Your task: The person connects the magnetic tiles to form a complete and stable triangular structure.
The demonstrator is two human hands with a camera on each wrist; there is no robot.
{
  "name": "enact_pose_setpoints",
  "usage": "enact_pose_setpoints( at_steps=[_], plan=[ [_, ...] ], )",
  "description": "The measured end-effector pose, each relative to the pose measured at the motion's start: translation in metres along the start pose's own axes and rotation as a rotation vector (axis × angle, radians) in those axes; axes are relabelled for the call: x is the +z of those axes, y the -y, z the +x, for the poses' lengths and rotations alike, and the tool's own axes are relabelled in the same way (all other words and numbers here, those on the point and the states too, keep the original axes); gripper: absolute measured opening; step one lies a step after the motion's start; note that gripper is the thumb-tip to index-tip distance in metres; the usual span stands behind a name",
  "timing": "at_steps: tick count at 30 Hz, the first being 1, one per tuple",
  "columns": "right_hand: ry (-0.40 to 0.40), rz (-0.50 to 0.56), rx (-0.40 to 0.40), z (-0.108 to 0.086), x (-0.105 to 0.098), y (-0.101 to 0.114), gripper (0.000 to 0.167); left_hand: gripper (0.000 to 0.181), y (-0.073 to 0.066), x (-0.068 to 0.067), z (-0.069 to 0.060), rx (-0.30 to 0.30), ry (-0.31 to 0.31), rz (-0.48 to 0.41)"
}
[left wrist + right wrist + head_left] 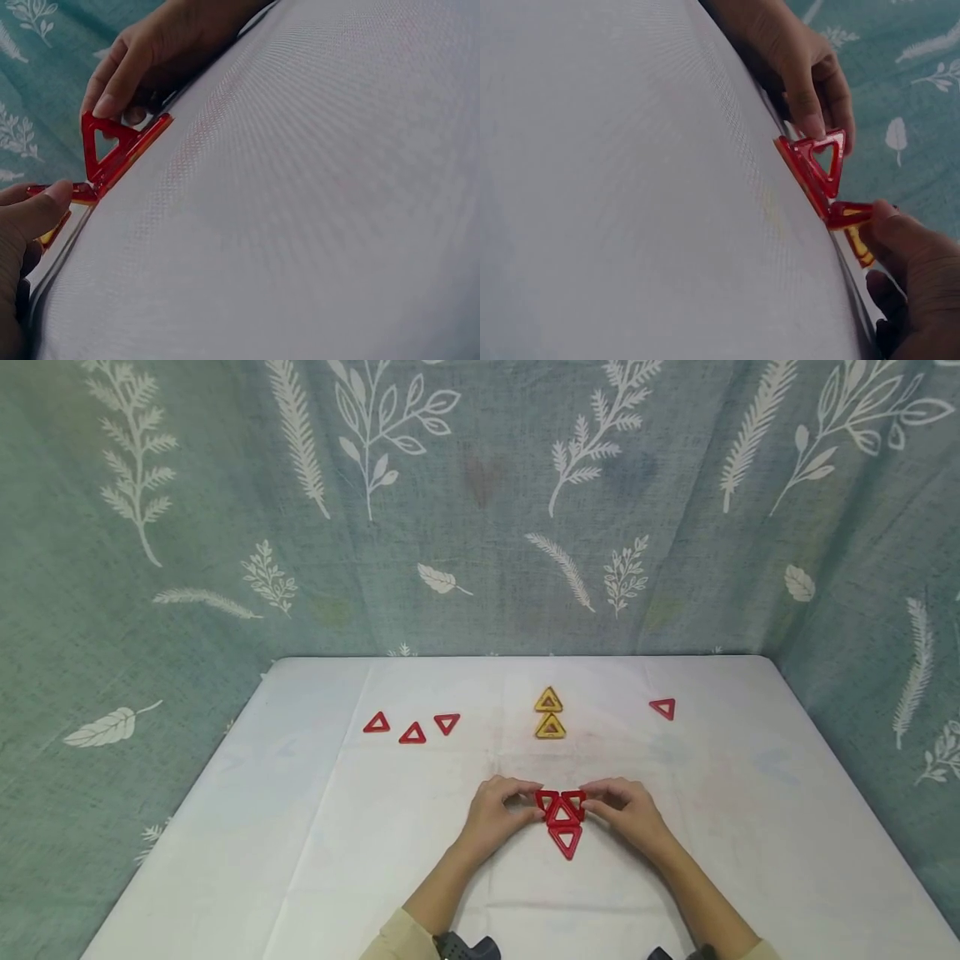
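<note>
In the head view, several red triangular frame tiles are joined edge to edge near the table's middle. My left hand (498,814) pinches the left tile (541,795) between thumb and fingers. On the other side, my right hand (632,814) pinches the right tile (576,793). Between them lies a centre tile (551,817), with a bottom tile (565,830) attached below it, pointing towards me. Both wrist views show the pinched tiles, such as the tile (88,146) in the right hand (154,60), tilted up from the flat ones.
Two yellow triangles, a far one (550,707) and a nearer one (551,736), stand beyond the hands. Several loose red triangles (412,741) lie at the back left, and one red triangle (670,710) at the back right. A leaf-patterned curtain (480,527) borders the white table (375,860).
</note>
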State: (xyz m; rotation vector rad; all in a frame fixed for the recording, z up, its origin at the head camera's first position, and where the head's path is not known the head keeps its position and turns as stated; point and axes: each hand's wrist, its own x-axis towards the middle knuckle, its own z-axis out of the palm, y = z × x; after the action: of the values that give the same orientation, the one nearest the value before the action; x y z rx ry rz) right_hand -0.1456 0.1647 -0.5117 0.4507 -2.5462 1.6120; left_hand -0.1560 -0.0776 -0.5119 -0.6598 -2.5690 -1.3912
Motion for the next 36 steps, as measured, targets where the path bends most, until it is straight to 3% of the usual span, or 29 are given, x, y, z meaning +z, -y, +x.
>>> enact_pose_setpoints(
  at_steps=[6, 10, 17, 20, 24, 29, 36],
  plan=[
    [0.010, -0.031, -0.158, -0.001, 0.004, 0.000, 0.019, 0.034, 0.002, 0.004, 0.000, 0.117, -0.027, 0.023],
    [-0.024, -0.036, -0.248, -0.002, 0.007, 0.004, 0.019, 0.032, 0.001, 0.004, 0.000, 0.189, 0.016, 0.116],
    [0.000, -0.055, -0.284, -0.005, 0.001, 0.035, 0.018, 0.025, -0.003, 0.004, -0.001, 0.286, 0.092, 0.246],
    [0.001, -0.042, -0.311, -0.004, 0.001, 0.037, 0.019, 0.025, -0.003, 0.004, -0.001, 0.285, 0.096, 0.260],
    [-0.011, -0.027, -0.366, -0.002, 0.003, 0.019, 0.021, 0.033, -0.002, 0.005, 0.000, 0.283, 0.103, 0.293],
    [-0.018, -0.093, -0.367, -0.002, 0.004, 0.001, 0.025, 0.042, -0.003, 0.005, 0.001, 0.248, 0.193, 0.319],
    [-0.002, -0.218, -0.370, -0.007, 0.007, -0.001, 0.038, 0.040, -0.004, 0.003, 0.001, 0.179, 0.288, 0.316]
  ],
)
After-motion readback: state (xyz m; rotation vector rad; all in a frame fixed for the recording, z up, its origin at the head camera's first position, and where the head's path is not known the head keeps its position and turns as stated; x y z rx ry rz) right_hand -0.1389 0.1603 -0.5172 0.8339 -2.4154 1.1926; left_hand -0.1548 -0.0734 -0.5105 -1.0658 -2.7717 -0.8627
